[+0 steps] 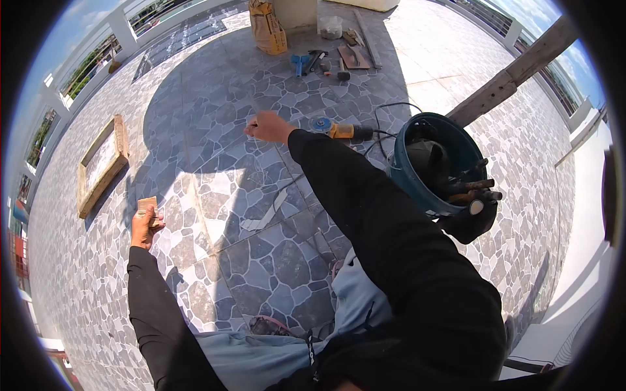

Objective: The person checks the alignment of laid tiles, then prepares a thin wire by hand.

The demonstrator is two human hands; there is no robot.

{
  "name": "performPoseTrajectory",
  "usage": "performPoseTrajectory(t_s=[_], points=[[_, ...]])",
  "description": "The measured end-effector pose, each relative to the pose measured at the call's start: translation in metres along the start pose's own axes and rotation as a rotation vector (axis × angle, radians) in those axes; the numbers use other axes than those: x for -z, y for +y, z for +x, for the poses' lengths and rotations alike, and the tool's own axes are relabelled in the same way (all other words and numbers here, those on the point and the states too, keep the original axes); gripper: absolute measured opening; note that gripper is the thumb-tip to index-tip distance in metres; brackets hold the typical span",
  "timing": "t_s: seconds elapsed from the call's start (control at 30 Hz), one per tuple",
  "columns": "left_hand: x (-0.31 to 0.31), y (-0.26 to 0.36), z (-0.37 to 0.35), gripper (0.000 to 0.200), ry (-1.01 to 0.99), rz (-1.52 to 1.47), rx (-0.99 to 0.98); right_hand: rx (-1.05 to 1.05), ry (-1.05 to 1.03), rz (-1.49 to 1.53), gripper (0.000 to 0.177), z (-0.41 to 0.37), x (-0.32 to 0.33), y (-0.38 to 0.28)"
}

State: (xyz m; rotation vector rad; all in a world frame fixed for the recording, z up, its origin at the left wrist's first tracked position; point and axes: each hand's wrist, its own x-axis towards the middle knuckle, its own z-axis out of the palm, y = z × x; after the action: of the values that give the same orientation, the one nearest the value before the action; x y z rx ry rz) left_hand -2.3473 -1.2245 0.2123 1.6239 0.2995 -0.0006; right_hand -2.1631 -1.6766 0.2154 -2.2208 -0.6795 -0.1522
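My left hand (145, 229) is closed around a small tan piece (149, 203) that looks like folded cardboard, held over the sunlit floor at the left. Stretched out ahead, my right hand (268, 126) has its fingers drawn together above the shaded tiles. Whatever they pinch, if anything, is too small to make out. Just right of that hand, an angle grinder (340, 130) with a yellow body lies on the floor. A pale torn strip (268, 212) rests on the tiles between my arms.
A dark teal bucket (399, 171) packed with tools stands at the right, beside a slanting wooden post (486, 98). At the left lies a wooden frame (122, 140). A paper sack (268, 32), a mallet (342, 75) and other tools sit farther off on the stone-patterned floor (215, 111).
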Motion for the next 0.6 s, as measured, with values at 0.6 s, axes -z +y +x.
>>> performPoseTrajectory(t_s=[0.6], points=[[0.248,-0.161,-0.093,0.05,0.68,-0.075,0.443,-0.163,-0.393,-0.159,0.033,-0.025,0.063,0.071]])
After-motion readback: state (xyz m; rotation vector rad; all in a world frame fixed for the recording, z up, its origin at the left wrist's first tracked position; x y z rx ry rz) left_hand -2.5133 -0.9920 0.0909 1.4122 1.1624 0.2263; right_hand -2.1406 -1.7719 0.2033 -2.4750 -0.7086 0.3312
